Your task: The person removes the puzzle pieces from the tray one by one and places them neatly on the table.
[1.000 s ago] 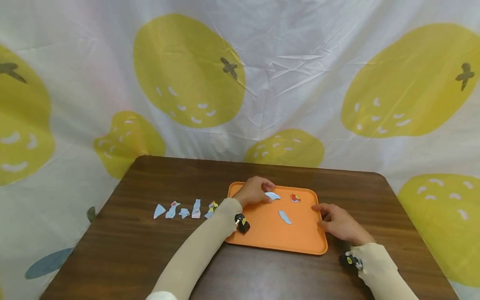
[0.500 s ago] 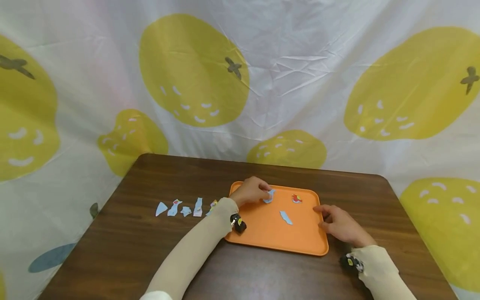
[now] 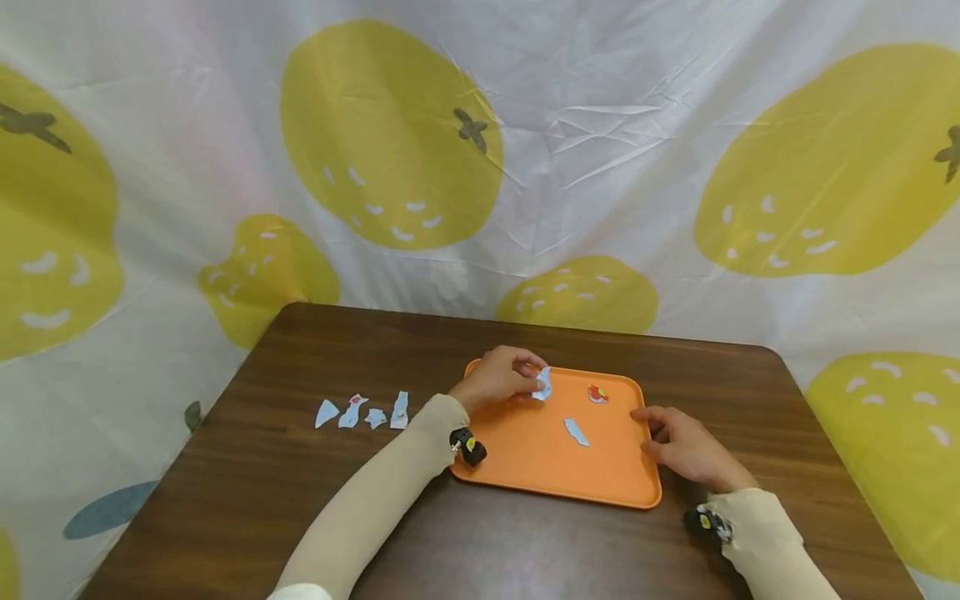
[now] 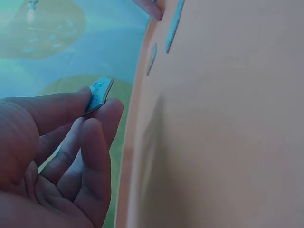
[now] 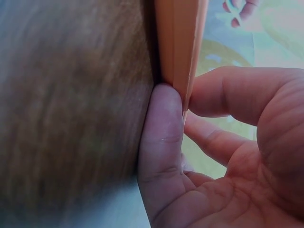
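Note:
Over the far left part of the orange tray (image 3: 525, 458), my left hand (image 3: 501, 377) pinches a flat, irregular pale-blue piece (image 3: 542, 384). In the left wrist view this piece (image 4: 100, 92) sits between thumb and fingertips, clear of the tray surface, with small dark marks on its face. My right hand (image 3: 692, 448) grips the tray's right rim; in the right wrist view the thumb lies against the outer wall (image 5: 178, 42) and the index finger bends over the edge. On the tray lie a red patterned piece (image 3: 597, 393) and a pale-blue strip (image 3: 576, 432).
Left of the tray, several similar pieces lie in a row on the brown wooden table (image 3: 247, 500), among them a triangular one (image 3: 326, 412) and a tall one (image 3: 401, 410). My left sleeve (image 3: 375, 492) hides most of the row's right end. A lemon-print curtain (image 3: 585, 183) hangs behind.
My left hand has picked up the pale-blue piece from the tray and turned it from lying flat to standing upright. The right hand stays at the tray's rim.

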`<state>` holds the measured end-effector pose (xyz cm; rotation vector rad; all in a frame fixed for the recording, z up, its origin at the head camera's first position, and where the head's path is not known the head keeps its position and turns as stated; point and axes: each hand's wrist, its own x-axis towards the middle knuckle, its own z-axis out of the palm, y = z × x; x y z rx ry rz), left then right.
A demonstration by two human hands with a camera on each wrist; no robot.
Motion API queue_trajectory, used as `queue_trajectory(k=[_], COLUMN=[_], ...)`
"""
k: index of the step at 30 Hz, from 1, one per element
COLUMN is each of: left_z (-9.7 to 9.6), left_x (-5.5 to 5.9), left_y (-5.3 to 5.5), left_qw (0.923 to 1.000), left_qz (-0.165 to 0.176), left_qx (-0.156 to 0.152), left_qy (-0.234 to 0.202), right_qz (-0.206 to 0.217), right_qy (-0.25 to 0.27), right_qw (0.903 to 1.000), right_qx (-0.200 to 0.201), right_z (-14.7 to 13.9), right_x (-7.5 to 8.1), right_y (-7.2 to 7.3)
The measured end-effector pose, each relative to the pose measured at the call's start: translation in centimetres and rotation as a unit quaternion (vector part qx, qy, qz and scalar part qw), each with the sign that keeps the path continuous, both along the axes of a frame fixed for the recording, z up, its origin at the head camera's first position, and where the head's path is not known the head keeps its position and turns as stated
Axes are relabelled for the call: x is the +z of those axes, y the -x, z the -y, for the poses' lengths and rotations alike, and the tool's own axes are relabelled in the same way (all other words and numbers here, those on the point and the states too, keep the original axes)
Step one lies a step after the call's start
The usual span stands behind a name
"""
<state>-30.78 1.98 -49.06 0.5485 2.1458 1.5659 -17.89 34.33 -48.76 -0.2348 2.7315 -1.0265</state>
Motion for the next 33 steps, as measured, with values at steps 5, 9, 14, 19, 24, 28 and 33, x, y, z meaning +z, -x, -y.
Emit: queue_trajectory(k=[5,9,14,19,24,28,33], left_z=[0.3,0.3,0.8,1.6,2.4,3.2,4.1], left_x=[0.8,1.2,1.3,1.5,1.6,1.6,1.4], left_y=[-0.4,-0.9,-1.3,-1.6,-2.0,-2.2,-2.3], left_qw=[0.9998,0.9994,0.9993,0.9987,0.9987,0.9984,0.9971], left_qz=[0.0,-0.016,-0.024,-0.042,-0.045,-0.051,-0.068], left_qx=[-0.018,-0.024,-0.018,-0.013,-0.014,-0.011,-0.004], left_qy=[0.008,0.022,0.023,0.027,0.02,0.022,0.033], right_qz=[-0.001,-0.008,-0.007,-0.006,-0.001,0.002,0.005], right_qy=[0.008,0.004,0.003,-0.001,-0.007,-0.005,-0.003], right_qw=[1.0,1.0,1.0,1.0,1.0,1.0,1.0], right_qx=[0.0,0.003,0.004,0.003,-0.003,0.0,0.002], right_z=[-0.1,-0.2,-0.1,-0.2,-0.3,-0.2,-0.1], right_x=[-0.2,-0.4,-0.5,-0.4,-0.5,-0.4,-0.1], right_y=[0.1,0.2,0.2,0.3,0.4,0.5,0.5])
